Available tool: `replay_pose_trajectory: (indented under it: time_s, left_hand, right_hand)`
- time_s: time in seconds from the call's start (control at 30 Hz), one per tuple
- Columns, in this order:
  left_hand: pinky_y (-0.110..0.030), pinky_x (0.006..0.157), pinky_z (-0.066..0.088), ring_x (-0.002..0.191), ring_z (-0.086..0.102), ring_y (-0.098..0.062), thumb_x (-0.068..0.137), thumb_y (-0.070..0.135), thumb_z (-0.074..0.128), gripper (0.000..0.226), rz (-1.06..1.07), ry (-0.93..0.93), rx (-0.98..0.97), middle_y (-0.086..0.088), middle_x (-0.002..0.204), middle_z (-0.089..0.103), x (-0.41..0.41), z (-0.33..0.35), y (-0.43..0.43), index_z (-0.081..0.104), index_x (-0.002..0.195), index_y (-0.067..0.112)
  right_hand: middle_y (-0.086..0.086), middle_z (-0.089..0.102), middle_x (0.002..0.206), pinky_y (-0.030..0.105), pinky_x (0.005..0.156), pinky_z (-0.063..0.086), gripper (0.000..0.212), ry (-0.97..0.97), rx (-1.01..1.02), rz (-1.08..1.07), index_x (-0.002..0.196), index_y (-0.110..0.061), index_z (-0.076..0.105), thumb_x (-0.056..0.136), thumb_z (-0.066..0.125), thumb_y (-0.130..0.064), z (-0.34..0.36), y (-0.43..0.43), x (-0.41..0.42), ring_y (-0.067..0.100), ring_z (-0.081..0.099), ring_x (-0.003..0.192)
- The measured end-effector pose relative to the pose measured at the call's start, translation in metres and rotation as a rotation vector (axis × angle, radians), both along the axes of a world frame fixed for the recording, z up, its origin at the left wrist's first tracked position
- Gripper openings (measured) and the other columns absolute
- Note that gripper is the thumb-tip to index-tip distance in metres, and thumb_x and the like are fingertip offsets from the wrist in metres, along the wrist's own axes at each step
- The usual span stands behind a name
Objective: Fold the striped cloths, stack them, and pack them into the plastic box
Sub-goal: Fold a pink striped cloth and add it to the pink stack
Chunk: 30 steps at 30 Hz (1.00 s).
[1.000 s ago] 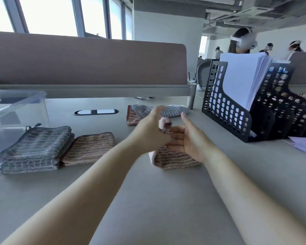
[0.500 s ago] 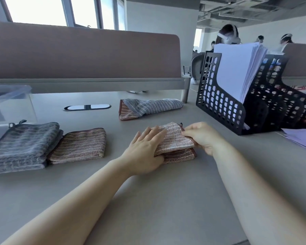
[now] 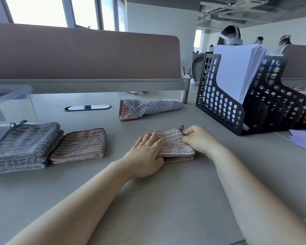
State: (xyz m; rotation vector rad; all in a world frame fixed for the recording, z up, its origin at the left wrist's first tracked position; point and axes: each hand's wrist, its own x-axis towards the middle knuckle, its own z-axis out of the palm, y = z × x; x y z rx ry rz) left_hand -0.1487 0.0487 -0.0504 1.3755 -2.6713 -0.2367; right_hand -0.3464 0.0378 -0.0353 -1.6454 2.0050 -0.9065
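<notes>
The folded striped cloth (image 3: 173, 144) lies well right of the plastic box (image 3: 11, 103), its box-side half pressed flat by the straight-fingered left hand (image 3: 145, 156), its opposite corner pinched by the curled right hand (image 3: 198, 138), so the left hand sits nearer the box.

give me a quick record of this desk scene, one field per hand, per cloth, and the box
left hand: pressing flat on the pink cloth
right hand: pinching that cloth's right edge
pink cloth: folded, lying on the desk between the hands
grey cloths: folded stack, far left
brown cloth: folded, right beside the grey stack
unfolded cloth: bunched, further back
plastic box: left edge, behind the grey stack
</notes>
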Motion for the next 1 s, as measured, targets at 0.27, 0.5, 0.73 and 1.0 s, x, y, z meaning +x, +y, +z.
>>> replay_pose_trajectory:
  time_s: [0.27,0.5,0.73,1.0]
  left_hand:
    - [-0.036,0.118,-0.014,0.144,-0.022,-0.012,0.095,0.059,0.015,0.058,0.0,0.036,0.089,0.005,0.16,-0.009,0.002,0.007,0.0,0.004,0.149,0.042]
    - [-0.039,0.118,-0.008,0.146,-0.013,-0.012,0.098,0.052,0.018,0.058,0.047,-0.06,0.04,0.007,0.16,-0.006,-0.006,-0.001,-0.009,0.003,0.151,0.033]
    - [-0.04,0.119,-0.01,0.146,-0.016,-0.012,0.094,0.062,0.018,0.063,0.056,-0.081,0.056,0.006,0.16,-0.012,0.0,-0.003,-0.012,0.001,0.15,0.038]
    - [-0.036,0.119,0.002,0.147,0.01,-0.016,0.092,0.06,0.035,0.058,0.008,0.036,-0.207,0.009,0.158,0.018,0.007,0.004,-0.001,0.032,0.145,0.035]
  right_hand:
    - [-0.004,0.06,0.1,0.028,0.079,0.044,0.024,0.18,-0.209,-0.026,0.108,-0.022,0.059,0.085,0.061,-0.023,0.004,0.002,-0.003,0.017,0.058,0.094]
    - [-0.014,0.003,0.16,0.037,0.12,0.0,0.056,0.54,0.165,0.497,0.152,-0.029,0.011,0.1,0.021,-0.049,-0.015,-0.004,0.02,0.008,-0.004,0.147]
    - [-0.018,-0.019,0.156,0.042,0.119,-0.005,0.064,0.62,0.251,0.397,0.151,-0.034,-0.006,0.096,0.015,-0.06,-0.016,-0.002,0.013,0.013,-0.014,0.146]
    - [0.001,0.049,0.141,0.038,0.099,0.039,0.057,0.422,0.066,-0.042,0.137,-0.023,0.037,0.09,0.045,-0.054,-0.007,0.0,0.014,0.03,0.045,0.126]
